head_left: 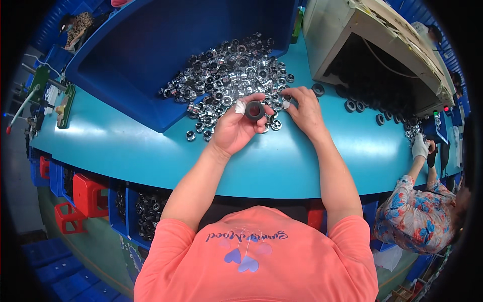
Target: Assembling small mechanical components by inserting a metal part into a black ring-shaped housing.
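Note:
My left hand (234, 128) is closed round a thick black ring (253, 111), holding it above the table with its hole facing up. White tape wraps a finger of this hand. To its right, my right hand (307, 111) reaches to the right edge of a pile of small chrome parts (241, 70) with dark centres. Its thumb and forefinger close on one small chrome part, partly hidden by the fingers. White tape also shows at the right thumb. Several loose chrome parts (201, 127) lie on the table near my left hand.
The pile spills from a tilted blue bin (121, 75) onto the blue-green table (151, 156). At the right, a worn pale box (327, 35) holds many black rings; some lie before it (350, 105). A co-worker's gloved hand (420, 147) works farther right. Red stools (86, 194) stand lower left.

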Demonstrator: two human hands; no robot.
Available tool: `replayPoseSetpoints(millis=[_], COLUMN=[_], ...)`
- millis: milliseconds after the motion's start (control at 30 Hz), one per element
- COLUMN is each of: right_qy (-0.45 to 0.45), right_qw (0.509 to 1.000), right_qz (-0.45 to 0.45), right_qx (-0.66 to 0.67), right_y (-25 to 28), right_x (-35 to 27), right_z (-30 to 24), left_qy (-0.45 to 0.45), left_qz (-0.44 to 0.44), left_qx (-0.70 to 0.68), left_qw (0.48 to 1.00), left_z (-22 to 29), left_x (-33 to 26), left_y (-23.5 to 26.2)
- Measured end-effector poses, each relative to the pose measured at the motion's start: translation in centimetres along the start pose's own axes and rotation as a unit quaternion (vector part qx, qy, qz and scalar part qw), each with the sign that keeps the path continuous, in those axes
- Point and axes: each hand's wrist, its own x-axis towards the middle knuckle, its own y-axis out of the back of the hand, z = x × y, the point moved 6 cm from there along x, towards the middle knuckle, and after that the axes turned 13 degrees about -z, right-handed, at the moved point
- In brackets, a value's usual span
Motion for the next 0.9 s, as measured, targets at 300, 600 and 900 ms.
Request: replayPoseSetpoints(millis=[300, 600, 900], right_qy=[-0.024, 0.013, 0.029], right_qw=[0.976, 0.840, 0.890], right_qz=[0.062, -0.032, 0.012], right_qx=[0.207, 0.542, 0.454], right_y=[0.7, -0.7, -0.7], right_x=[-0.5, -1.8, -2.3], right_z=[0.1, -4.3, -4.2], left_qy=[0.025, 0.004, 0.008], left_qz=[0.026, 0.028, 0.059], left_qx=[0.018, 0.040, 0.065], left_qw=[0.999, 0.999, 0.996], left_z=[-0.1, 0.0, -0.1], left_x=[0.1, -0.1, -0.2], left_y=[-0.2, 0.2, 0.5])
